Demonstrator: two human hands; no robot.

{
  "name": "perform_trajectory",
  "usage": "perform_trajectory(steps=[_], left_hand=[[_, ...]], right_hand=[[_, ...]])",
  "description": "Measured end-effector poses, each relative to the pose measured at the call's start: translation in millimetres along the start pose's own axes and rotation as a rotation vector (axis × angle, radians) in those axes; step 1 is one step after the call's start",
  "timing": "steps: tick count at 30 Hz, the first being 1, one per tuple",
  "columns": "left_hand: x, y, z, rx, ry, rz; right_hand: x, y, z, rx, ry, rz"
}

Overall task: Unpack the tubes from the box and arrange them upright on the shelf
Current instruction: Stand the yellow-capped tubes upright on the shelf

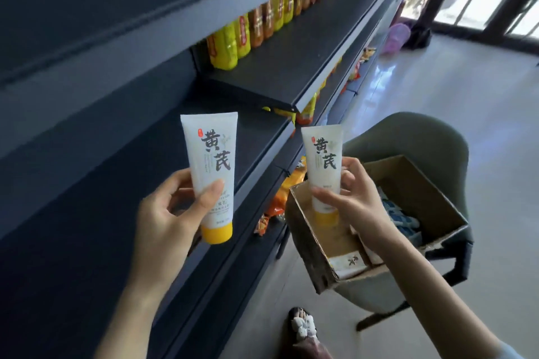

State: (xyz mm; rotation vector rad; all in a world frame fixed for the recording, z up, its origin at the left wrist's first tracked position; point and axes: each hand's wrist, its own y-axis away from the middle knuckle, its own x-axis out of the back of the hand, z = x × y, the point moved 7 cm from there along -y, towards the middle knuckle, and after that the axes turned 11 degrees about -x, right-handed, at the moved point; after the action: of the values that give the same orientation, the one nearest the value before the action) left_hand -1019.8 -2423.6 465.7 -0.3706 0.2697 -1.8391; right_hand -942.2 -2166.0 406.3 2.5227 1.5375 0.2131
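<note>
Two yellow-capped tubes [210,166] [325,160] — left hand [172,213] grips one beside the cardboard box [309,230], right hand [353,201] pinches the other above it. Perhaps two more lie inside.

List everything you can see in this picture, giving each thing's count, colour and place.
shelves: several, dark, left side
chair: one, grey-green, on floor
box: one, brown cardboard, on chair
left tube: one, white, yellow cap, before shelves
right tube: one, white, yellow cap, above box
spare tubes: count unclear, white, lying in box
bottles: one row, yellow and orange, upper shelf
snack packets: several, orange, lower shelf
basket: one, purple, far floor
left hand: holds left tube
right hand: holds right tube
</note>
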Motion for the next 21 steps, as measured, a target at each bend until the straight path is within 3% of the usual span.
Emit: perform_trajectory(steps=[7,13,21], left_hand=[[47,14,78,-0.104,0.050,0.145],[70,43,125,-0.156,-0.010,0.256],[85,100,172,-0.221,-0.093,0.539]], right_hand=[[-47,37,-95,0.171,0.014,-0.190],[-80,51,-128,0.211,0.004,-0.377],[-110,63,-166,0.324,0.101,-0.621]])
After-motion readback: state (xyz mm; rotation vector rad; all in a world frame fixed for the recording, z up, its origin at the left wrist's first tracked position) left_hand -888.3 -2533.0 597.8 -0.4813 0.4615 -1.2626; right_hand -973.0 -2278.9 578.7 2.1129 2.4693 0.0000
